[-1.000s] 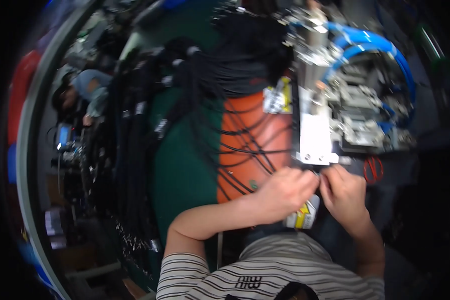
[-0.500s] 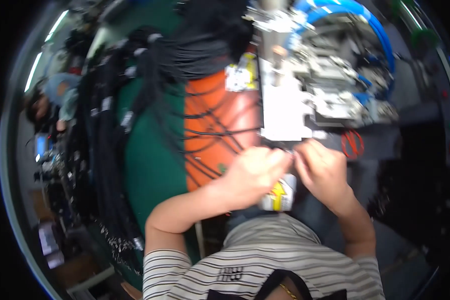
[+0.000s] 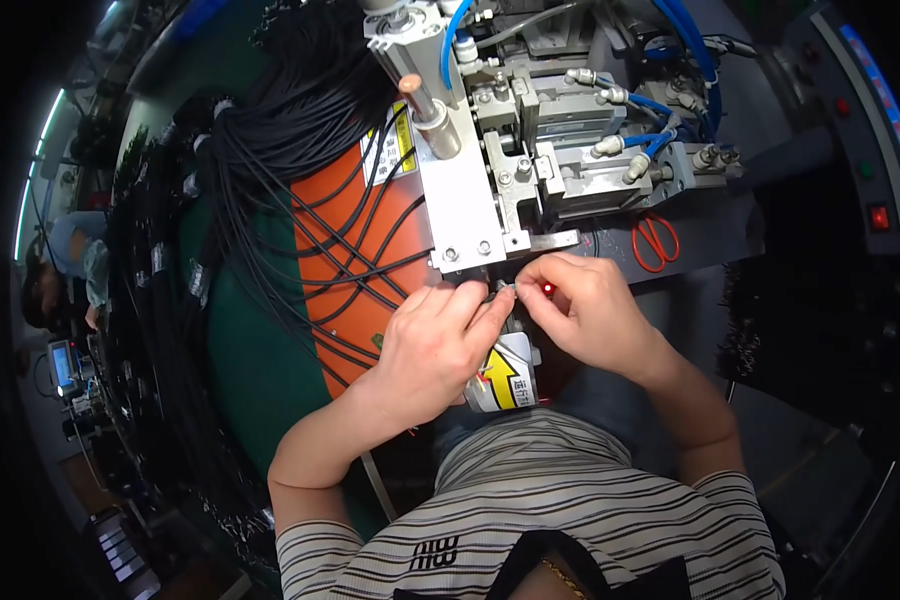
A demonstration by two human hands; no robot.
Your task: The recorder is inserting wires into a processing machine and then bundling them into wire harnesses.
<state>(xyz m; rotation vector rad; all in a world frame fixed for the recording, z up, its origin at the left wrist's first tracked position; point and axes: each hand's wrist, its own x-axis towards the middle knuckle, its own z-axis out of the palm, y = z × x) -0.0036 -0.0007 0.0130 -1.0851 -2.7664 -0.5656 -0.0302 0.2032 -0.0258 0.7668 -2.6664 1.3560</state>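
Note:
Just in front of a metal clamping machine, my two hands meet at the fingertips. My left hand is closed, its thumb and forefinger pinched on a small pale piece too small to name. Opposite it, my right hand pinches at the same piece with thumb and forefinger. Fine coloured wire ends show below my left palm; whether that hand holds them I cannot tell. A small red light glows beside my right fingers. Under the hands sits a white label with a yellow arrow.
Many black cables are heaped over an orange surface and a green mat at left. Blue air hoses run over the machine. A red loop lies right of it. A button panel stands far right. Another person sits far left.
The view has shifted and sharpened, so the machine and both hands now appear farther left. My hands remain together at the machine's front edge, and the red light now shows beside my right fingers.

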